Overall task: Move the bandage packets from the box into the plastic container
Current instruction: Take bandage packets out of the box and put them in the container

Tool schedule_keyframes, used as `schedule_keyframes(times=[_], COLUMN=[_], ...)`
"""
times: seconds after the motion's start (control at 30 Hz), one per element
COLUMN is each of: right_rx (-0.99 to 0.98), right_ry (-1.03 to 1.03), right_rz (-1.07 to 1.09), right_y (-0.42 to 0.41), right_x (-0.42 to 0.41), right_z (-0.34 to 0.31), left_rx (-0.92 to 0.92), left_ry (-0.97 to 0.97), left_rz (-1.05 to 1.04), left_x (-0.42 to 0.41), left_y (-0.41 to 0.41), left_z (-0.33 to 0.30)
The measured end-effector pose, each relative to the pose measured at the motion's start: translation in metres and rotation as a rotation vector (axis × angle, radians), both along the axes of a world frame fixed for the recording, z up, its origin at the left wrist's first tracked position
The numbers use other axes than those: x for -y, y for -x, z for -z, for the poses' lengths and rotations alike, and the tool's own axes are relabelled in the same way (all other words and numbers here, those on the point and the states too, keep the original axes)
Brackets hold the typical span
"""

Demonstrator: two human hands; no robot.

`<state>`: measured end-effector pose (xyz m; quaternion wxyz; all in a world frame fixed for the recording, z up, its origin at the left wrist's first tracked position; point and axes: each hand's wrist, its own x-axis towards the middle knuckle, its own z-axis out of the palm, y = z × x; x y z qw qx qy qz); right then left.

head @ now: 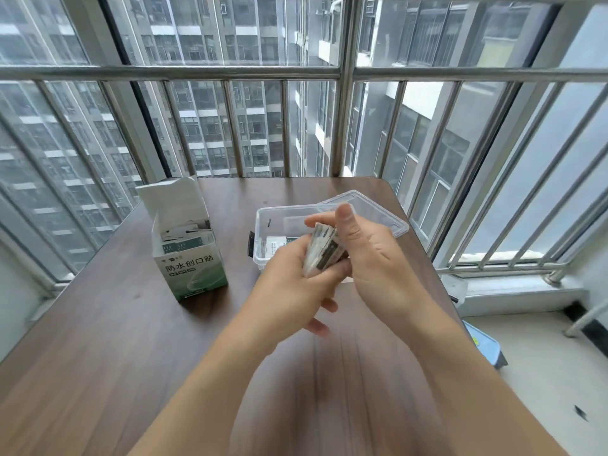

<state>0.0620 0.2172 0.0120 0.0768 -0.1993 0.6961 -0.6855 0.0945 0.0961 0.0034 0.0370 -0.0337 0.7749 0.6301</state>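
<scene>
Fingers [314, 222] of both hands clasp a white-green bandage packet stack [320, 250] over the clear plastic container [263, 218]; some inside, more in the white-green cardboard box [190, 258].

High-rise flat balcony, railing [171, 73], wooden table [98, 324]

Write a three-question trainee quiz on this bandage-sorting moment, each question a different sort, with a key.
1. True or false: the box stands open with packets still inside.
2. Where is the stack of bandage packets? A) flat on the table B) held between both hands C) inside the box
3. Fill in: the plastic container lies to the ____ of the box.

Key:
1. True.
2. B: left hand and right hand hold it.
3. Right.
</scene>
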Motion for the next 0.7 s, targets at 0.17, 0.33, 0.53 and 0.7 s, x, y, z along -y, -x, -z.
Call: schedule_keyframes(times=[0.17, 0.33, 0.53, 0.7], right_rx=[-0.081, -0.300, -0.262, -0.286], right_ry=[-0.165, -0.526, -0.526, -0.468], right_rz=[-0.174, -0.181, -0.168, -0.123], right_y=[0.004, 0.022, 0.023, 0.027], right_x=[-0.009, -0.031, -0.017, -0.017], right_z=[0.007, -0.014, -0.021, -0.022], left_rx=[-0.094, -0.145, -0.366, -0.394], left_ry=[0.027, 0.202, 0.461, 0.468], left_rz=[-0.084, -0.120, -0.221, -0.352], left_x=[0.005, 0.011, -0.001, 0.002], left_y=[0.007, 0.015, 0.016, 0.018], left_z=[0.010, 0.018, 0.014, 0.014])
